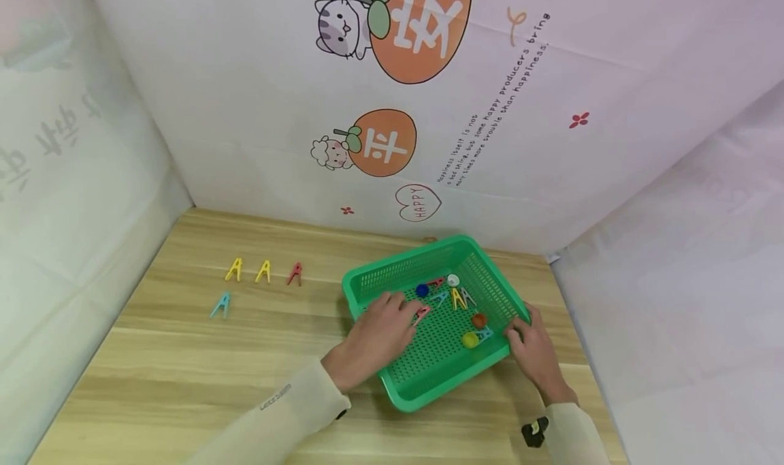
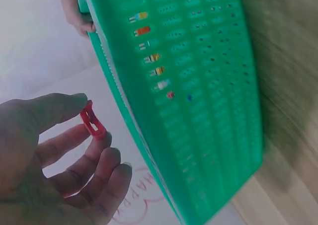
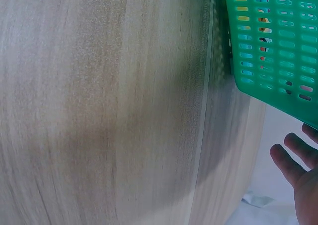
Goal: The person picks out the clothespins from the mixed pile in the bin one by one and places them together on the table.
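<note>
1. Pinching a red clothespin (image 1: 422, 314) between thumb and fingertips of the left hand (image 1: 378, 334), with the other fingers loosely bent, over the green basket (image 1: 453, 381).
2. Gripping the basket's right-hand rim with bent fingers and thumb of the right hand (image 1: 536, 353).
3. Within the basket, more clothespins (image 1: 457, 299) and small round pieces (image 1: 469, 340).
4. On the wooden table (image 1: 177, 356), left of the basket, two yellow clothespins (image 1: 235, 269), another red clothespin (image 1: 295, 273) and a blue clothespin (image 1: 222, 305).

Left fingers (image 2: 103, 166) in a pinch
</note>
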Action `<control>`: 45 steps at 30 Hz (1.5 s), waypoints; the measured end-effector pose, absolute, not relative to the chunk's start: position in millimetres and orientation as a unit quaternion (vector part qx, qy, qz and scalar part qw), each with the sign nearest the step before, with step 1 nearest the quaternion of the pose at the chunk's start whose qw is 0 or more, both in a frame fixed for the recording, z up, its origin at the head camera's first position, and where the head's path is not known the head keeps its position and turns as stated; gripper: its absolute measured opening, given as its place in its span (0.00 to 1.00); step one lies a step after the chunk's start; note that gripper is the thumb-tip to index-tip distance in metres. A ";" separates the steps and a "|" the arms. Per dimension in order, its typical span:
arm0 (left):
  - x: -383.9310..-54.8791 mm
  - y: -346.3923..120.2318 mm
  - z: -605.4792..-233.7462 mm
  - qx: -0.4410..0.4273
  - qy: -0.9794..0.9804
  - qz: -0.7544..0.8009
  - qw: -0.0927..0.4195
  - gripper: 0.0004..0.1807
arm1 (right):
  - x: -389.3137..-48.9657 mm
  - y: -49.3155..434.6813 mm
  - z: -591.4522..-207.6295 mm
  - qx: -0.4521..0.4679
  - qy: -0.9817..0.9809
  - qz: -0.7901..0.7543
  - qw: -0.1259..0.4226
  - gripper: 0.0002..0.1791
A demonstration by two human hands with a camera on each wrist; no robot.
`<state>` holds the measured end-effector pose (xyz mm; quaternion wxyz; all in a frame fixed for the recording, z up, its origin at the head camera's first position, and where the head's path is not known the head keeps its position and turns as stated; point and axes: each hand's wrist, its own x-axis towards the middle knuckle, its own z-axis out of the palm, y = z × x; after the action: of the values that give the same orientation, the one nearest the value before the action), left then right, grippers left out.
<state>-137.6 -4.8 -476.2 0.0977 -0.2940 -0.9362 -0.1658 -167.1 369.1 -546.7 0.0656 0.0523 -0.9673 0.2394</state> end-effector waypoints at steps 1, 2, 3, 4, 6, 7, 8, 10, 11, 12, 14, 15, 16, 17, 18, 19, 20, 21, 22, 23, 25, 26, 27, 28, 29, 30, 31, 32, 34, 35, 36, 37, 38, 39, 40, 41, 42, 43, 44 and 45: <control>-135.7 -8.9 -477.1 -0.286 -0.938 -0.172 0.098 0.18 | -167.1 369.1 -547.0 0.052 -0.967 0.239 0.065 0.14; -133.9 -13.4 -477.7 -0.279 -0.938 -0.180 0.099 0.18 | -166.9 369.3 -547.3 0.051 -0.968 0.239 0.064 0.14; -132.3 -17.9 -478.3 -0.273 -0.938 -0.189 0.102 0.19 | -166.7 369.6 -547.5 0.051 -0.968 0.238 0.064 0.15; -131.0 -22.7 -478.6 -0.268 -0.938 -0.194 0.106 0.19 | -166.6 369.8 -547.8 0.051 -0.968 0.238 0.063 0.15; -129.2 -32.7 -478.8 -0.263 -0.934 -0.210 0.122 0.19 | -166.5 370.2 -548.2 0.051 -0.968 0.237 0.062 0.15; -128.3 -38.0 -478.7 -0.259 -0.932 -0.220 0.128 0.19 | -166.5 370.4 -548.4 0.050 -0.968 0.237 0.062 0.15; -127.5 -43.4 -478.5 -0.257 -0.930 -0.228 0.132 0.19 | -166.5 370.4 -548.4 0.051 -0.968 0.237 0.061 0.15; -126.0 -54.5 -478.6 -0.247 -0.926 -0.247 0.140 0.20 | -166.8 370.3 -548.3 0.052 -0.968 0.237 0.060 0.16; -125.4 -60.1 -479.1 -0.242 -0.925 -0.256 0.141 0.20 | -166.9 370.2 -548.1 0.052 -0.968 0.238 0.059 0.16; -124.8 -65.7 -480.0 -0.237 -0.925 -0.263 0.141 0.21 | -167.1 370.0 -547.8 0.051 -0.968 0.239 0.059 0.16; -123.5 -76.5 -482.6 -0.229 -0.924 -0.268 0.146 0.23 | -166.9 369.8 -546.8 0.050 -0.968 0.240 0.057 0.17; -122.9 -81.7 -484.3 -0.225 -0.924 -0.269 0.151 0.23 | -166.8 369.7 -546.3 0.049 -0.968 0.240 0.057 0.17; -122.3 -86.6 -486.0 -0.221 -0.924 -0.269 0.156 0.24 | -166.8 369.6 -545.9 0.048 -0.968 0.241 0.056 0.17; -121.4 -91.4 -487.6 -0.216 -0.925 -0.268 0.159 0.24 | -166.9 369.4 -545.5 0.047 -0.968 0.241 0.057 0.17; -120.6 -96.0 -489.4 -0.211 -0.926 -0.266 0.164 0.24 | -166.9 369.1 -545.1 0.047 -0.968 0.241 0.057 0.17; -119.6 -100.1 -490.8 -0.204 -0.928 -0.263 0.168 0.24 | -167.0 369.0 -545.0 0.047 -0.968 0.241 0.057 0.17; -118.6 -104.1 -492.1 -0.197 -0.929 -0.263 0.171 0.24 | -167.1 368.9 -545.0 0.048 -0.968 0.241 0.057 0.17; -117.5 -108.2 -493.5 -0.190 -0.930 -0.264 0.172 0.24 | -167.4 368.7 -545.0 0.048 -0.968 0.241 0.058 0.17; -116.5 -112.0 -494.7 -0.183 -0.931 -0.263 0.175 0.24 | -167.5 368.4 -545.0 0.049 -0.968 0.241 0.059 0.17; -115.4 -116.0 -496.1 -0.176 -0.932 -0.264 0.176 0.24 | -167.7 368.2 -545.0 0.050 -0.968 0.241 0.059 0.17; -113.5 -123.6 -498.7 -0.163 -0.934 -0.265 0.176 0.23 | -167.6 368.0 -544.9 0.050 -0.967 0.241 0.057 0.17; -112.7 -127.3 -500.0 -0.154 -0.936 -0.267 0.171 0.23 | -167.4 368.0 -544.8 0.050 -0.967 0.242 0.056 0.17; -112.0 -131.2 -501.7 -0.144 -0.938 -0.270 0.164 0.23 | -167.4 368.0 -544.8 0.049 -0.967 0.243 0.056 0.17; -111.4 -134.9 -503.5 -0.135 -0.939 -0.272 0.159 0.23 | -167.4 368.1 -544.9 0.049 -0.967 0.243 0.056 0.17; -110.7 -138.7 -505.7 -0.125 -0.941 -0.274 0.153 0.23 | -167.6 368.4 -545.2 0.049 -0.967 0.244 0.056 0.17; -110.1 -142.5 -508.2 -0.116 -0.943 -0.275 0.148 0.22 | -167.6 368.7 -545.4 0.050 -0.967 0.244 0.056 0.17; -109.6 -146.1 -510.6 -0.109 -0.944 -0.277 0.143 0.22 | -167.6 369.0 -545.5 0.050 -0.967 0.244 0.056 0.16; -109.2 -149.8 -513.2 -0.101 -0.945 -0.278 0.142 0.22 | -168.0 369.1 -545.8 0.050 -0.967 0.245 0.057 0.16; -108.4 -157.0 -518.8 -0.090 -0.944 -0.279 0.151 0.22 | -168.7 369.6 -546.6 0.052 -0.967 0.244 0.059 0.15; -108.0 -160.5 -521.6 -0.086 -0.944 -0.278 0.156 0.21 | -169.0 369.8 -547.0 0.052 -0.966 0.244 0.060 0.15; -107.7 -163.9 -524.0 -0.082 -0.943 -0.279 0.161 0.20 | -169.0 369.9 -547.2 0.053 -0.966 0.245 0.061 0.15; -107.3 -167.2 -526.4 -0.077 -0.943 -0.280 0.164 0.20 | -169.0 369.9 -547.2 0.053 -0.966 0.246 0.062 0.14; -107.2 -170.5 -529.0 -0.072 -0.942 -0.281 0.167 0.19 | -169.1 370.0 -547.4 0.054 -0.966 0.246 0.064 0.14; -107.1 -173.7 -531.7 -0.067 -0.943 -0.281 0.167 0.19 | -169.0 370.1 -547.4 0.056 -0.965 0.246 0.065 0.15; -107.1 -176.8 -534.6 -0.061 -0.943 -0.281 0.165 0.19 | -168.8 370.2 -547.2 0.059 -0.965 0.247 0.067 0.15; -107.0 -179.8 -537.2 -0.057 -0.943 -0.283 0.164 0.19 | -168.4 370.3 -546.9 0.061 -0.965 0.248 0.067 0.15; -107.1 -182.8 -539.9 -0.051 -0.944 -0.285 0.160 0.19 | -168.0 370.4 -546.6 0.063 -0.964 0.247 0.069 0.16; -107.3 -185.8 -543.0 -0.045 -0.945 -0.285 0.155 0.19 | -167.7 370.2 -546.4 0.064 -0.964 0.247 0.070 0.16; -107.5 -188.8 -546.3 -0.039 -0.945 -0.287 0.150 0.19 | -167.6 370.1 -546.4 0.065 -0.964 0.247 0.071 0.16; -107.6 -191.7 -549.3 -0.032 -0.946 -0.289 0.146 0.19 | -167.4 369.9 -546.3 0.066 -0.964 0.247 0.073 0.16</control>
<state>-107.6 -191.7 -549.3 0.1456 -0.0324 -0.9457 -0.2887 -167.4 369.9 -546.3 0.0725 0.0656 -0.9640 0.2473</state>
